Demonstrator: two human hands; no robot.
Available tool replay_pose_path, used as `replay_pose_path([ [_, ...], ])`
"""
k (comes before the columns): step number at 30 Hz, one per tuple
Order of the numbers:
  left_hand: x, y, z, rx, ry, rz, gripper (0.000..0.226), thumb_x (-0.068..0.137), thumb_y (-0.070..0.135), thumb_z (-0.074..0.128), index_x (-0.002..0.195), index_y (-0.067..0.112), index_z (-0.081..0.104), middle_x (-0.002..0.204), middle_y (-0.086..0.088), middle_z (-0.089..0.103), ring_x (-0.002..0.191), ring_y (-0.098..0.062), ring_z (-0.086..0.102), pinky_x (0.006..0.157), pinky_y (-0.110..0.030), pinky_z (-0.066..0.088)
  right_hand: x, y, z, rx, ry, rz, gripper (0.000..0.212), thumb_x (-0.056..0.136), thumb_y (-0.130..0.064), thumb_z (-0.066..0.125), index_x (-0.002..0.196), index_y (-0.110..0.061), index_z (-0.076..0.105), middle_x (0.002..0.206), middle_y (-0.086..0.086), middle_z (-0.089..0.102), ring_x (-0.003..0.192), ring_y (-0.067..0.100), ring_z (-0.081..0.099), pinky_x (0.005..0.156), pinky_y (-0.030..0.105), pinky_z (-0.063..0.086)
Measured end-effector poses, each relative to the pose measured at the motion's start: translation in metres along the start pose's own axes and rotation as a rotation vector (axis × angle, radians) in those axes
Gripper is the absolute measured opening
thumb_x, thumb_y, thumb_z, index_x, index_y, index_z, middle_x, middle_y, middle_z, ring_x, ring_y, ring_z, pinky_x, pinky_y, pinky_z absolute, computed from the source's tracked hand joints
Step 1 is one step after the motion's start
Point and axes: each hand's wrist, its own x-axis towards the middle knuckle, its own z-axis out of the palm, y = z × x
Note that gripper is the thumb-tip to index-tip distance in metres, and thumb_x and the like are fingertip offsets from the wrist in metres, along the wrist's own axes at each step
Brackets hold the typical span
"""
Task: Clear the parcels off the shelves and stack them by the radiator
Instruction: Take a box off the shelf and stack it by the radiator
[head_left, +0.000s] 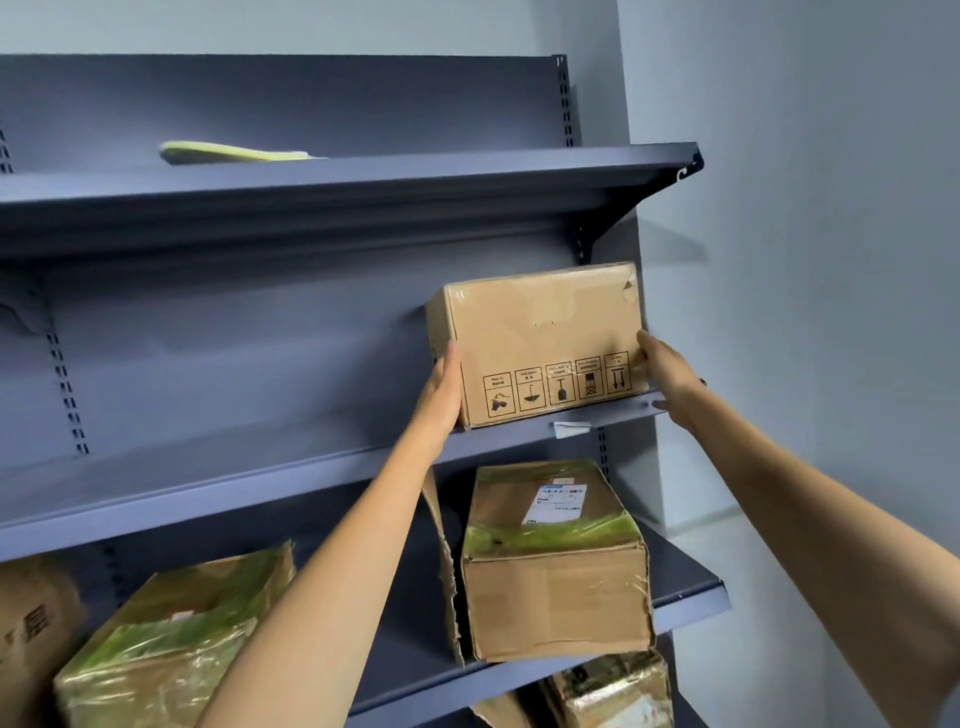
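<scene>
Plenty of parcels are still sitting on these shelves, so I'm reckoning I'm nowhere near done. Closest to me, down at the bottom left, a green-taped parcel (171, 639) is lying at an angle with another brown box (31, 623) poking in at the edge beside it. Over to the right on that same level a battered box (556, 566) with a shipping label on top is sitting with its short end facing me and its long side running back toward the wall, and a loose flap of cardboard (444, 566) is leaning against its left side. Under it, one more crinkly wrapped parcel (608, 686) is peeking out.

One level up is the box (543, 343) I'm going for. It's sitting at the right end of the middle shelf (208, 483), its long side running left to right along the front edge, broad face toward me, handling symbols printed upside down so it's probably flipped. My left hand (441, 395) is pressing flat against its left end, fingers straight. My right hand (660, 364) is reaching round the right end, and I can't tell how those fingers are lying.

Furthest up, something flat and yellow-green (234, 152) is lying on the top shelf (363, 176). No radiator in sight, so I can't say what's stacked there.
</scene>
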Motion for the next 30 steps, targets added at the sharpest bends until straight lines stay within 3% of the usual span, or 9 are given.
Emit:
replay_pose_path([
  [4, -0.007, 0.007, -0.001, -0.034, 0.144, -0.014, 0.066, 0.09, 0.067, 0.016, 0.13, 0.028, 0.052, 0.13, -0.001, 0.058, 0.117, -0.021, 0.054, 0.085, -0.024, 0.04, -0.003, -0.007, 0.0, 0.035, 0.048, -0.059, 0.038, 0.094, -0.049, 0.031, 0.088, -0.018, 0.052, 0.102, 0.01, 0.052, 0.098, 0.027, 0.052, 0.087, 0.039, 0.042],
  [6, -0.014, 0.007, -0.018, -0.013, 0.311, 0.0, 0.064, 0.09, 0.068, 0.02, 0.098, 0.025, 0.065, 0.102, -0.001, 0.067, 0.095, -0.018, 0.058, 0.076, -0.027, 0.042, -0.008, -0.012, -0.004, 0.066, 0.115, -0.112, 0.045, 0.095, -0.043, 0.032, 0.086, -0.008, 0.058, 0.086, 0.01, 0.057, 0.08, 0.025, 0.056, 0.076, 0.036, 0.048],
  [10, -0.018, 0.02, -0.058, -0.02, 0.577, 0.107, 0.049, 0.096, 0.043, 0.035, 0.056, 0.019, 0.052, 0.066, -0.001, 0.059, 0.071, -0.019, 0.054, 0.075, -0.03, 0.037, -0.015, -0.024, -0.014, 0.213, 0.151, -0.203, 0.039, 0.094, -0.032, 0.035, 0.063, -0.011, 0.047, 0.06, 0.002, 0.051, 0.056, 0.015, 0.047, 0.052, 0.023, 0.04],
  [16, -0.032, 0.064, -0.059, -0.326, 0.036, 0.024, 0.037, 0.093, 0.041, 0.048, 0.064, 0.025, 0.065, 0.061, 0.006, 0.069, 0.056, -0.011, 0.068, 0.056, -0.024, 0.056, -0.031, -0.036, -0.003, 0.288, -0.185, -0.188, 0.036, 0.096, -0.04, 0.036, 0.072, -0.023, 0.057, 0.058, -0.008, 0.067, 0.051, 0.007, 0.064, 0.049, 0.016, 0.051],
  [20, -0.045, 0.046, -0.077, -0.369, -0.145, 0.045, 0.037, 0.091, 0.056, 0.044, 0.084, 0.034, 0.072, 0.085, 0.007, 0.076, 0.088, -0.012, 0.07, 0.069, -0.03, 0.054, -0.043, -0.029, -0.027, 0.276, -0.23, -0.152, 0.044, 0.095, -0.048, 0.032, 0.068, -0.023, 0.056, 0.053, -0.007, 0.063, 0.052, 0.015, 0.058, 0.045, 0.017, 0.046],
  [24, -0.073, 0.051, -0.083, -0.197, -0.298, -0.042, 0.038, 0.085, 0.066, 0.044, 0.11, 0.042, 0.059, 0.105, 0.01, 0.072, 0.098, -0.009, 0.068, 0.079, -0.03, 0.051, -0.078, -0.021, -0.036, 0.205, -0.371, -0.074, 0.052, 0.086, -0.067, 0.038, 0.105, -0.025, 0.064, 0.093, -0.004, 0.075, 0.084, 0.011, 0.072, 0.071, 0.025, 0.056],
  [26, -0.087, 0.048, -0.075, -0.122, -0.313, -0.026, 0.055, 0.086, 0.057, 0.052, 0.135, 0.032, 0.047, 0.132, 0.007, 0.058, 0.121, -0.013, 0.054, 0.105, -0.038, 0.04, -0.1, -0.005, -0.033, 0.127, -0.334, -0.015, 0.062, 0.079, -0.068, 0.049, 0.124, -0.026, 0.055, 0.114, -0.008, 0.066, 0.107, 0.012, 0.063, 0.095, 0.03, 0.048],
  [28, -0.109, 0.041, -0.063, -0.033, -0.31, -0.029, 0.078, 0.085, 0.052, 0.058, 0.149, 0.028, 0.021, 0.148, 0.01, 0.038, 0.136, -0.011, 0.036, 0.117, -0.035, 0.022, -0.128, 0.018, -0.034, 0.077, -0.276, 0.008, 0.057, 0.082, -0.06, 0.054, 0.127, -0.025, 0.05, 0.115, -0.013, 0.06, 0.109, 0.01, 0.057, 0.094, 0.028, 0.044],
  [30, -0.137, 0.029, -0.053, -0.018, -0.329, -0.048, 0.079, 0.088, 0.046, 0.056, 0.151, 0.029, 0.011, 0.151, 0.012, 0.032, 0.136, -0.009, 0.035, 0.112, -0.026, 0.022, -0.161, 0.036, -0.039, 0.052, -0.213, 0.03, 0.04, 0.085, -0.053, 0.055, 0.113, -0.025, 0.051, 0.105, -0.014, 0.06, 0.096, 0.006, 0.058, 0.078, 0.024, 0.047],
])
